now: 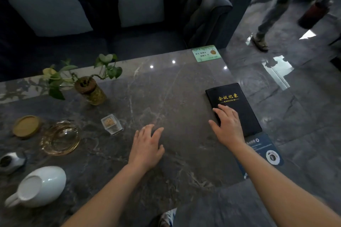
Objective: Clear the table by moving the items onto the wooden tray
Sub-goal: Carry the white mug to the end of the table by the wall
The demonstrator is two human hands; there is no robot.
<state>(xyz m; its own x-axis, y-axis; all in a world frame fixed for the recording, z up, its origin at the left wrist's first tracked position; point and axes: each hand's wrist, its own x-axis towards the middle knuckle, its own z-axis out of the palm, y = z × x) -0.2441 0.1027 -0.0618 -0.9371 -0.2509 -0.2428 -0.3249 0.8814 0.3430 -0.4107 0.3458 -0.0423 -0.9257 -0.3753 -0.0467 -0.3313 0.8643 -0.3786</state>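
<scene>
Centrally, square glass (116, 128) (golden bits (108, 121) inside)

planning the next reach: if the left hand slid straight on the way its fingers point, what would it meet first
The way looks free: the left hand points over bare table, between the potted plant and the green card, to the far edge. The dark sofa lies beyond, though depth is unclear.

L hand (146, 145) is lying palm down, fingers relaxed & slightly spread. R hand (227, 125) is resting farther fwd, palm down too, fingers straight, thumb splayed out to the side.
</scene>
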